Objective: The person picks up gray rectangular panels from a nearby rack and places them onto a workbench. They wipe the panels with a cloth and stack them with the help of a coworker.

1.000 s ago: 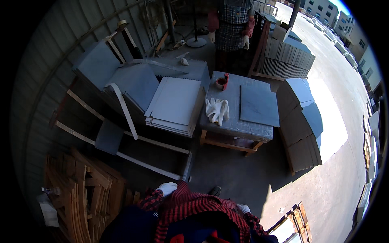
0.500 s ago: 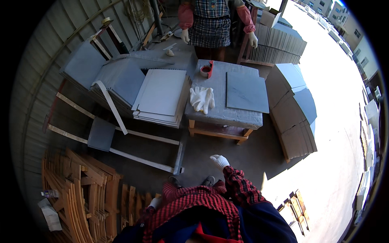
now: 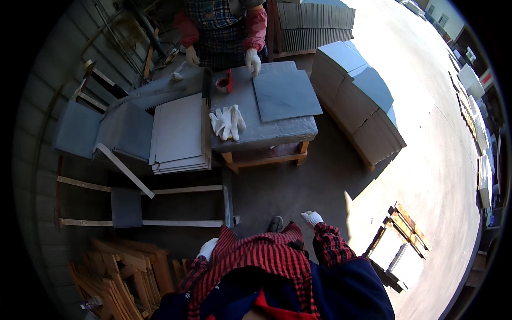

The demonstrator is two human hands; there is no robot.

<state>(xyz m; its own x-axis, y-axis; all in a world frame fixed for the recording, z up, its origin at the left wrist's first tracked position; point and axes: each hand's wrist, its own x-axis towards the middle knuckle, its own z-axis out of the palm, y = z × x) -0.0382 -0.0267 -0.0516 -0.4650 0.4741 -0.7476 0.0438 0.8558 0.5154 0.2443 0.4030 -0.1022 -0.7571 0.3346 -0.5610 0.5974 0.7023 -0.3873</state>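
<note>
My right hand [image 3: 312, 218], in a white glove, hangs over the floor near my right side. Its fingers reach out loosely and hold nothing that I can see. Next to my red-and-black checked apron is my gloved left hand [image 3: 208, 248], its fingers mostly hidden. Ahead stands a low worktable [image 3: 277, 130] with a wrapped grey top, out of reach of both hands. On it lie a flat grey board [image 3: 285, 96], a pair of white gloves [image 3: 228, 122] and a red tape dispenser [image 3: 225, 82].
Behind the table stands a co-worker [image 3: 218, 32] in pink sleeves, one gloved hand near the grey board. Stacked pale sheets [image 3: 178, 130] lie left of the table, cardboard stacks [image 3: 357, 101] right. A metal frame [image 3: 184, 223] and wooden pieces [image 3: 125, 277] are at my left.
The view has swung, so the table now sits further left and higher. My left hand shows more beside the apron. The co-worker's arm has come forward over the table's far edge.
</note>
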